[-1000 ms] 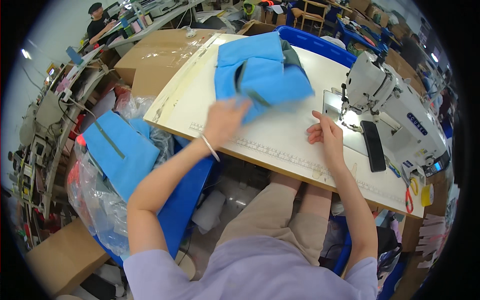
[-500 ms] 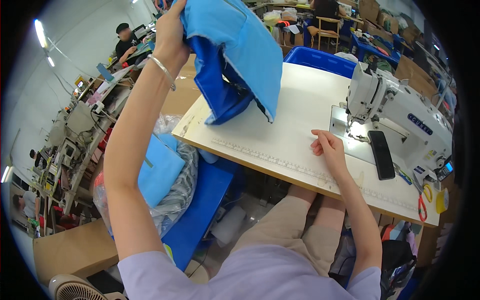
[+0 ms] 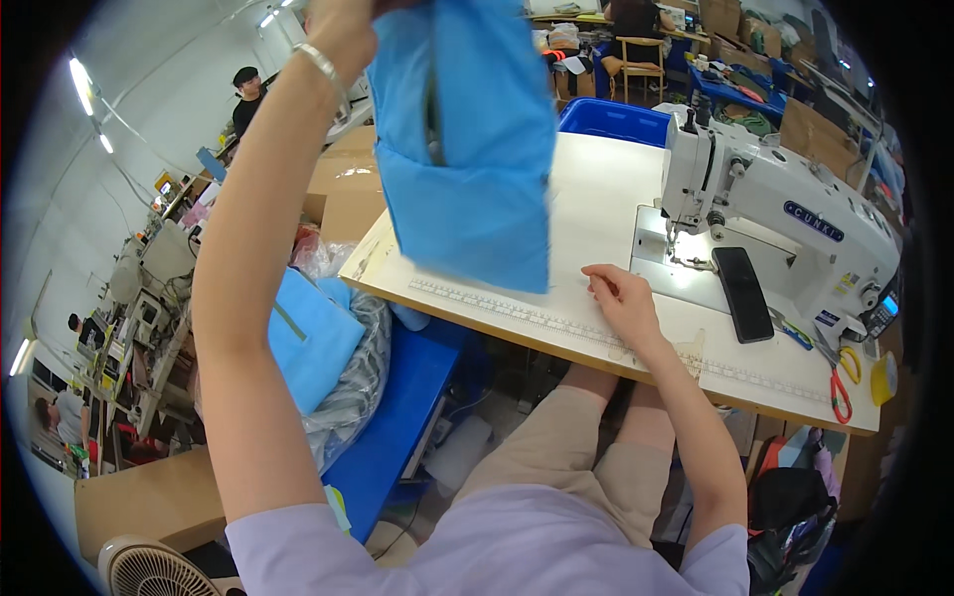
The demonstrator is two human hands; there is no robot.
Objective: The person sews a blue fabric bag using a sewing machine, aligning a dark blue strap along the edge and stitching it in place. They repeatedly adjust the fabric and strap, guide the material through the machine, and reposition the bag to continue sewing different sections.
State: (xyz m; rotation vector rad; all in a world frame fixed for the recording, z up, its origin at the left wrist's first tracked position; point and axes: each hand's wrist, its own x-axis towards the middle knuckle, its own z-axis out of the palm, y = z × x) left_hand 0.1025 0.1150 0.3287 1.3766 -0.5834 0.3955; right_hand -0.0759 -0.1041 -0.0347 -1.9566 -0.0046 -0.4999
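Note:
My left hand (image 3: 350,28) is raised high at the top of the view, gripping a blue fabric piece (image 3: 467,149) that hangs down over the cream sewing table (image 3: 596,209). A bracelet sits on that wrist. My right hand (image 3: 618,296) rests flat on the table near its front edge, fingers spread, holding nothing. It lies just left of the white sewing machine (image 3: 775,214), beside the ruler strip along the table edge.
A black phone (image 3: 745,294) lies on the machine bed. Red-handled scissors (image 3: 840,389) and yellow tape (image 3: 882,377) sit at the table's right end. More blue fabric (image 3: 310,336) lies on a plastic bag at my left. A blue bin (image 3: 616,121) stands behind the table. A person (image 3: 244,97) stands far left.
My left hand has lifted the blue fabric off the table and up high, so it now hangs down. My right hand has stayed on the table.

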